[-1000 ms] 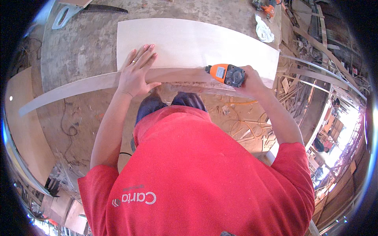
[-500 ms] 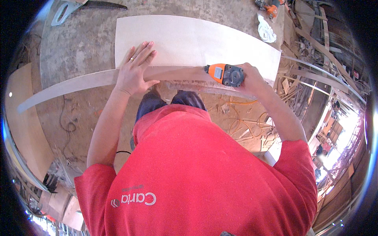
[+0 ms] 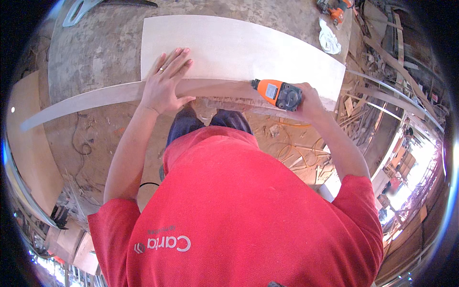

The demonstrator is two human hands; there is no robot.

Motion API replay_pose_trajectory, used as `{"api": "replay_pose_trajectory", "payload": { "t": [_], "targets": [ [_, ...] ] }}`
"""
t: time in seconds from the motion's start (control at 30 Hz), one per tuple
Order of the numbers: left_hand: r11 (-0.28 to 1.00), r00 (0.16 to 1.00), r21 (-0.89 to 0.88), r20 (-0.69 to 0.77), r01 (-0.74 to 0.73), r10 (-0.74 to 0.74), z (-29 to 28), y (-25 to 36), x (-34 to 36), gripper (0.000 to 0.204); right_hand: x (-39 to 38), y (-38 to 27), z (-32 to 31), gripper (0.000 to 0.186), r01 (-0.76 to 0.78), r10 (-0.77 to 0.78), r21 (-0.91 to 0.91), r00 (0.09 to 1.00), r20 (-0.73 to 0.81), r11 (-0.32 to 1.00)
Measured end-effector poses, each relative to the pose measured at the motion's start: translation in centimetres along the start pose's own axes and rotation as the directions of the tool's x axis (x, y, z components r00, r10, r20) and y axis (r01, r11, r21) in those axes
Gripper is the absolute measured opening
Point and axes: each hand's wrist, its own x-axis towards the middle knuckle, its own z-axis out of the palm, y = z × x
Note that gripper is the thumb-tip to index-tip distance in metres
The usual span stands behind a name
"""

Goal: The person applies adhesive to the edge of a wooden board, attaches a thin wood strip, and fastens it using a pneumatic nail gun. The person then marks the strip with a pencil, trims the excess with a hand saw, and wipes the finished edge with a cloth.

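A pale wooden panel (image 3: 248, 45) with one curved edge lies on a stained worktable (image 3: 95, 43). Along its near edge runs a long thin wooden strip (image 3: 86, 93), reaching out to the left. My left hand (image 3: 167, 81) lies with fingers apart on the left end of the panel, its thumb over the strip. My right hand (image 3: 308, 100) grips an orange and black nail gun (image 3: 275, 92), whose nose rests at the seam between panel and strip, right of my left hand.
A handsaw (image 3: 76, 10), a white cloth (image 3: 329, 38) and another orange power tool (image 3: 340, 10) lie at the back. Scrap wood (image 3: 392, 57) is piled at the right. A hose (image 3: 287, 153) coils on the littered floor. A plywood sheet (image 3: 33, 138) stands at the left.
Panel, strip and both hands appear slightly higher in the picture. The nail gun stays at the seam in my right hand, turned slightly. My left hand remains spread on the panel.
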Motion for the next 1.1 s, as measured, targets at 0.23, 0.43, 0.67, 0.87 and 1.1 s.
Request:
{"api": "replay_pose_trajectory", "payload": {
  "t": [0.23, 0.43, 0.67, 0.87, 1.1],
  "targets": [
    [1.000, 1.000, -0.003, -0.006, -0.002, 0.002, 0.1, 0.0, -0.1, 0.104, 0.4, 0.3, 0.6, 0.031, -0.053, 0.055, 0.059, 0.998, -0.025, 0.997],
    [1.000, 1.000, 0.012, -0.013, -0.021, 0.021, 0.1, -0.2, -0.2, 0.104, 0.0, 0.2, 1.2, 0.030, -0.088, 0.090, 0.057, 0.995, -0.037, 0.995],
    [0.999, 0.999, 0.020, -0.026, -0.025, 0.026, -2.4, -2.0, -1.2, 0.123, -1.3, 5.7, 5.4, 0.035, -0.222, 0.252, 0.279, 0.964, -0.077, 0.934],
    [0.993, 0.999, 0.114, 0.047, 0.012, -0.017, -7.5, -8.6, -5.8, 0.128, 0.1, -4.5, 3.1, 0.038, -0.149, 0.177, 0.266, 0.980, -0.086, 0.952],
    [0.994, 0.992, 0.078, 0.106, -0.070, 0.061, -7.3, -10.9, -5.1, 0.130, 5.7, -13.0, 4.3, 0.036, -0.050, 0.054, 0.181, 0.998, -0.019, 0.982]
  ]
}}
